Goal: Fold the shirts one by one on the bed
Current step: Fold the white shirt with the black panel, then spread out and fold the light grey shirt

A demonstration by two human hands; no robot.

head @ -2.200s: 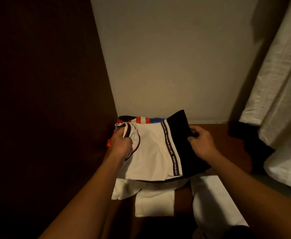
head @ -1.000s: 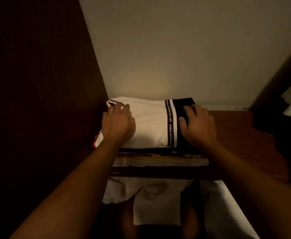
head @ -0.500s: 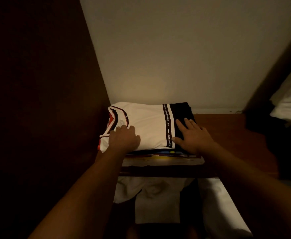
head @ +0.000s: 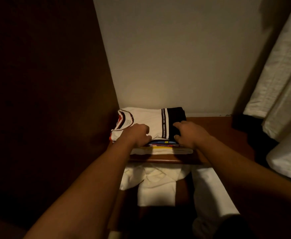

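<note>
Dim shot, head view looking down into a wooden shelf (head: 215,133) nook against a pale wall (head: 175,57). Folded white shirt (head: 149,121) with black panel and lettered stripe sits on top of a stack (head: 160,147) of folded clothes on the shelf, pushed to the left back corner by the dark side panel (head: 46,83). Collar end faces left, black panel right.

Left hand (head: 137,135) at the shirt's near left edge, fingers curled down over the front of the stack; whether the grip actually holds fabric, cannot tell. Right hand (head: 189,133) on the black panel at near right, fingers bent, thumb at the stack's front edge; grip looks to be pinching the shirt edge.

Coloured layers (blue, yellow, red) show in the stack under the shirt. Below the shelf lip, loose white cloth (head: 155,183) hangs or lies in a lower space. White curtain (head: 282,75) at right.
</note>
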